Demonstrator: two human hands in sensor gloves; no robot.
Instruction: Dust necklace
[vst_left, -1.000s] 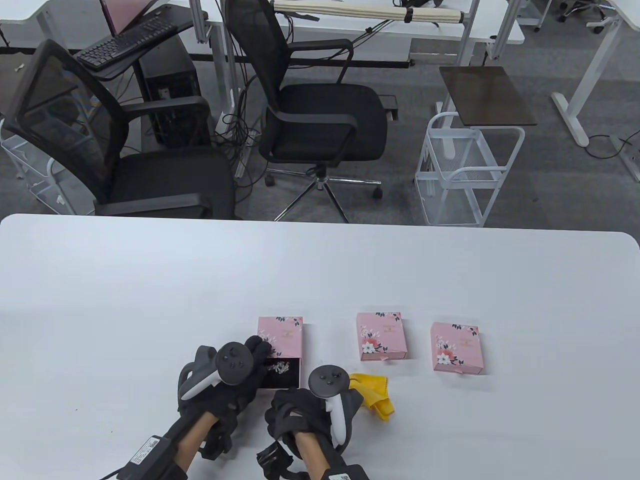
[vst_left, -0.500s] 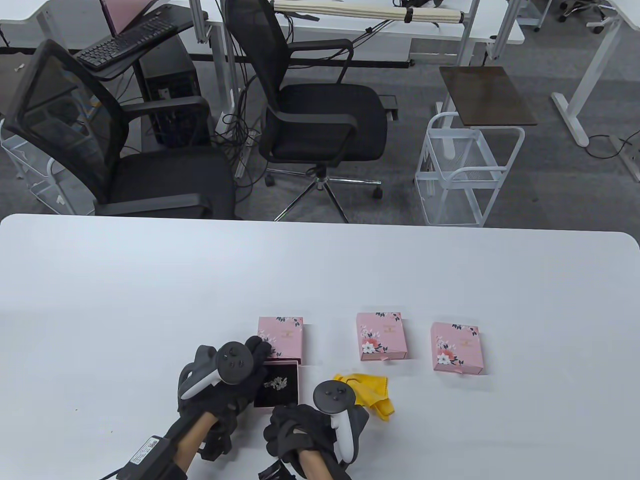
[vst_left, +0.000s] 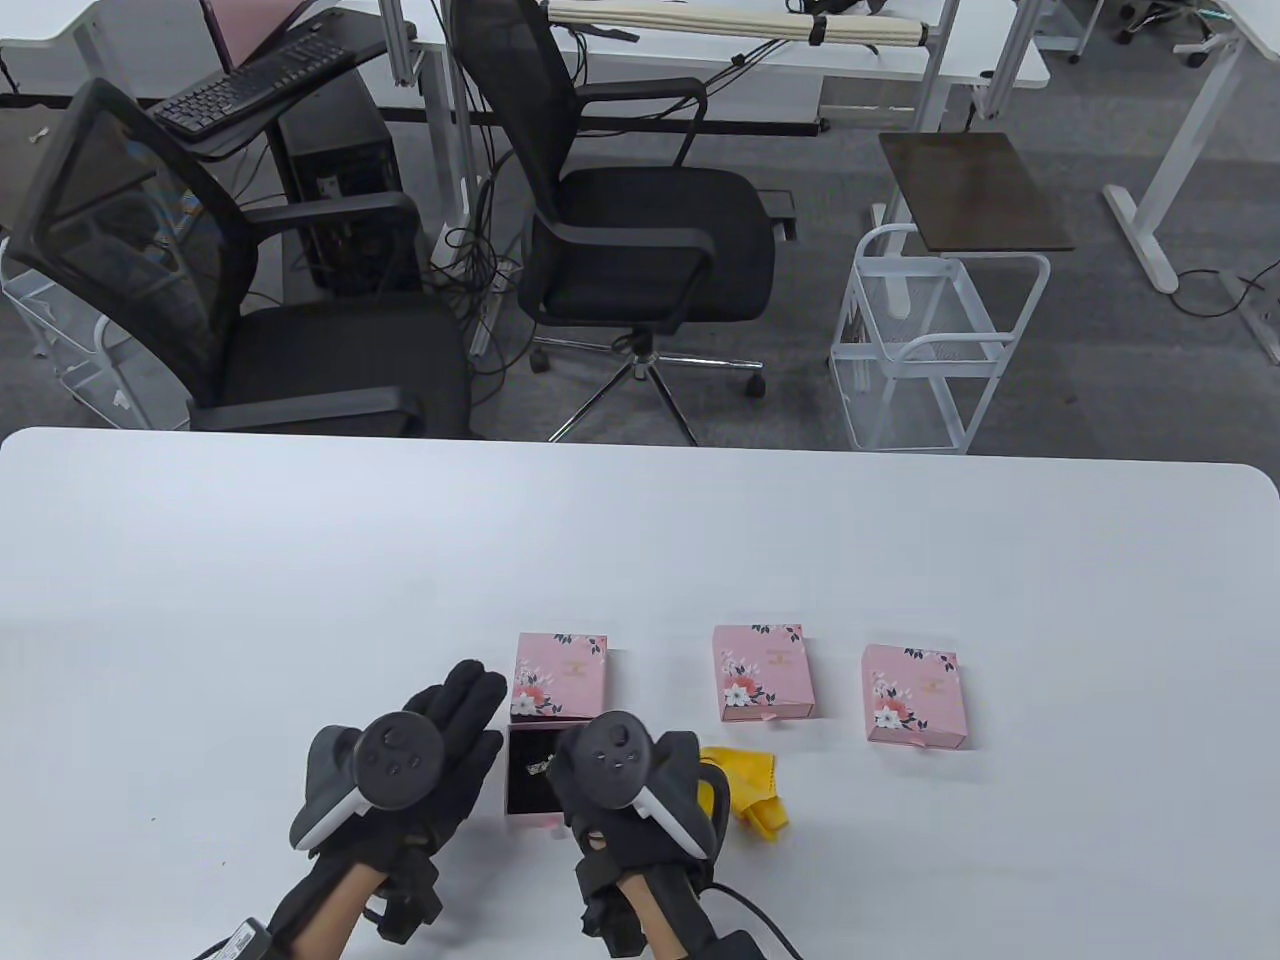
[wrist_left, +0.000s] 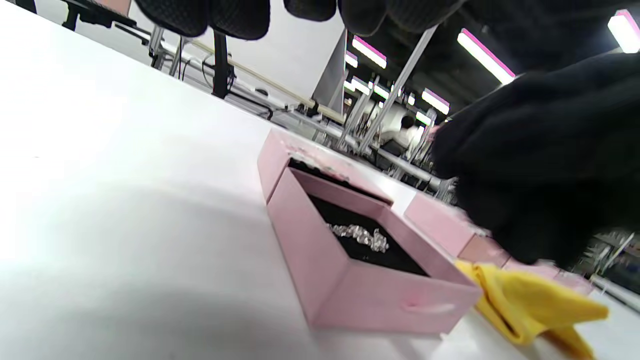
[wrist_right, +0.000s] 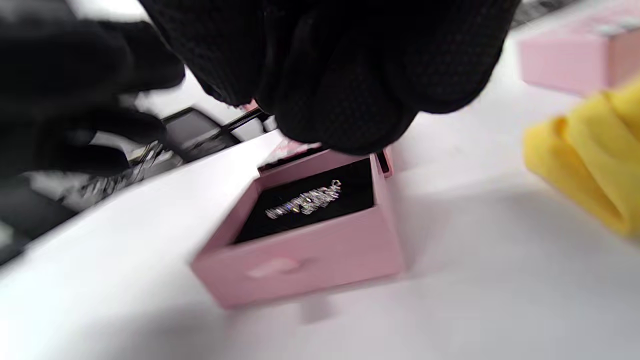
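The white surface (vst_left: 640, 540) carries three pink boxes; the leftmost box (vst_left: 559, 675) has its drawer (vst_left: 530, 785) pulled out toward the person, probably to expose the necklace (wrist_right: 305, 202). The left hand (vst_left: 440, 760) lies flat and empty beside the drawer. The right hand (vst_left: 640, 790) hovers over it; its grip cannot be told. The necklace lies bunched on the black lining, long axis roughly across the drawer. A yellow cloth (vst_left: 750, 795) waits just right.
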